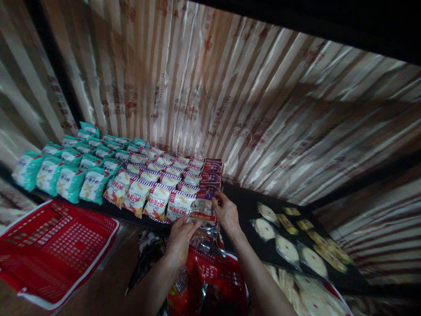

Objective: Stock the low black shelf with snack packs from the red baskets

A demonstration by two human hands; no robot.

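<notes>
A brown-and-red snack packet (201, 210) with a partly clear front lies tilted between my hands at the shelf's front edge. My left hand (179, 240) holds its lower left corner between thumb and fingers. At its upper right side, the fingers of my right hand (226, 213) are closed on the edge. Behind it, several dark red packets (210, 177) stand in a line running back. To the left are rows of white snack bags (161, 199) with striped tops. Below my hands, a red basket (241, 274) contains shiny packets, partly hidden by my forearms.
Rows of teal snack bags (69, 182) fill the black shelf's left end. Round white packs (287, 248) and small yellow packets (324, 248) lie on the right. A red basket (59, 245) stands at lower left. Printed wrapping sheet (204, 87) covers the back.
</notes>
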